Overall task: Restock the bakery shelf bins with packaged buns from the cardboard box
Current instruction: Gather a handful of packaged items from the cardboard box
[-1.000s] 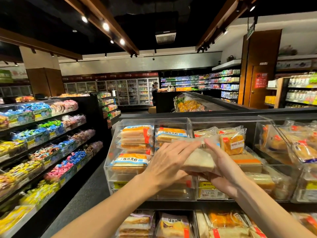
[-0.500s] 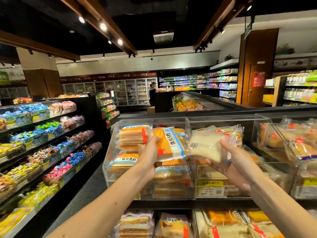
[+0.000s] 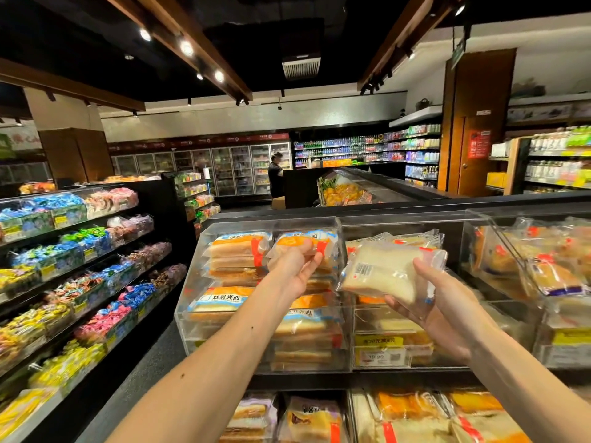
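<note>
Orange-labelled bun pack is in your left hand, fingers curled round it, at the top of the stack in the left bin, its long axis running left to right. Your right hand cups a pale bun pack from below before the middle bin, barcode toward you, long axis tilted up rightward.

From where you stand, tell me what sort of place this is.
Most likely a supermarket: clear shelf bins stacked with packaged buns with a price label, shelves of wrapped candy along the aisle, and glass-door coolers at the back.
</note>
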The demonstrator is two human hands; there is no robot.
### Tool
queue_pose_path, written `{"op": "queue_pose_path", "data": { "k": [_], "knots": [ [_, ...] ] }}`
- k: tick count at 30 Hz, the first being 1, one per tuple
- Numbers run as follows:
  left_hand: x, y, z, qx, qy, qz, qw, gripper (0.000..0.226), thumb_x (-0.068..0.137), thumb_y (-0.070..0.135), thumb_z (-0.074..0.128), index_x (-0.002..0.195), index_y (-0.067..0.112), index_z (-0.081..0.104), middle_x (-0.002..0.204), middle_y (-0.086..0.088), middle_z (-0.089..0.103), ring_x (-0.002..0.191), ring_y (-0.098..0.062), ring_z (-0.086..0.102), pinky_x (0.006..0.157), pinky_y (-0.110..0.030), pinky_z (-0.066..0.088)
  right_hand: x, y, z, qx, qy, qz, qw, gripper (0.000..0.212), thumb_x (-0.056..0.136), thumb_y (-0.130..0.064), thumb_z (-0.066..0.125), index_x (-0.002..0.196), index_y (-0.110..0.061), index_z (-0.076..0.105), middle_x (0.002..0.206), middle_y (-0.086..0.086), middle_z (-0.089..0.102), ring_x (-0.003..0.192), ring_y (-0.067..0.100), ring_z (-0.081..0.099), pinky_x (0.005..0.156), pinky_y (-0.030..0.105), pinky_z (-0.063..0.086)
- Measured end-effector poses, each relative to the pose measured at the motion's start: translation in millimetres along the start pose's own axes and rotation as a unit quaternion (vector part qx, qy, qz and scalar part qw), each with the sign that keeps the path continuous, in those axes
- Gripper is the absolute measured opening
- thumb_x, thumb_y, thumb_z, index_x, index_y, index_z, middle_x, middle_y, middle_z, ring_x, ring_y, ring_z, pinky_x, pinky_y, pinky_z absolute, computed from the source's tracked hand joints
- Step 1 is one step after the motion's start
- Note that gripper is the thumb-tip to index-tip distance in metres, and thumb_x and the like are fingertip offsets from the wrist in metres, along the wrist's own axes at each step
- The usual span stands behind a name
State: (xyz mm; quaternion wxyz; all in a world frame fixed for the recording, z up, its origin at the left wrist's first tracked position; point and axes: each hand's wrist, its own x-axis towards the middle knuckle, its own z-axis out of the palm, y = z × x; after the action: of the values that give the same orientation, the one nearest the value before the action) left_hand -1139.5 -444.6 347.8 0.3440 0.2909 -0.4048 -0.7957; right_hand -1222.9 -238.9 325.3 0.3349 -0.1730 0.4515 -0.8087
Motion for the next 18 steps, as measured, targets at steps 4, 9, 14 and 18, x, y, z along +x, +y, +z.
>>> {"op": "queue_pose_path", "data": {
  "k": [4,9,14,18],
  "knots": [
    [13,0,1,0.055,0.042,0.025,0.997,0.028,0.087,-0.009,0.067,0.114,-0.011,0.061,0.110,-0.023,0.069,0.097,-0.027,0.071,0.063,-0.029,0.061,2,1,-5,0.008,-0.013,-0.002,1.000,0.027,0.099,-0.024,0.056,0.125,-0.018,0.055,0.120,0.012,0.068,0.094,0.030,0.074,0.064,0.040,0.063],
    [18,-3,8,0.221,0.060,0.048,0.972,0.026,0.097,0.022,0.063,0.086,-0.001,0.063,0.077,-0.017,0.068,0.051,-0.018,0.065,0.044,-0.023,0.055,3,2,-6,0.016,-0.015,0.004,1.000,0.022,0.099,-0.023,0.056,0.120,-0.018,0.056,0.118,0.013,0.069,0.092,0.029,0.074,0.063,0.039,0.063],
    [26,-1,13,0.292,0.075,0.060,0.951,0.037,0.097,0.035,0.061,0.081,0.002,0.063,0.064,-0.011,0.066,0.044,-0.016,0.058,0.038,-0.022,0.047,1,2,0,0.015,-0.031,0.005,0.999,0.020,0.098,-0.023,0.057,0.117,-0.016,0.058,0.111,0.012,0.072,0.092,0.031,0.074,0.061,0.038,0.062],
    [19,3,9,0.255,0.020,0.040,0.966,0.031,0.097,0.030,0.063,0.081,0.003,0.063,0.063,-0.008,0.064,0.051,-0.014,0.059,0.047,-0.021,0.051,1,3,2,0.022,-0.039,0.008,0.999,0.029,0.097,-0.022,0.058,0.124,-0.012,0.056,0.116,0.014,0.071,0.095,0.033,0.073,0.060,0.036,0.062]
  ]
}}
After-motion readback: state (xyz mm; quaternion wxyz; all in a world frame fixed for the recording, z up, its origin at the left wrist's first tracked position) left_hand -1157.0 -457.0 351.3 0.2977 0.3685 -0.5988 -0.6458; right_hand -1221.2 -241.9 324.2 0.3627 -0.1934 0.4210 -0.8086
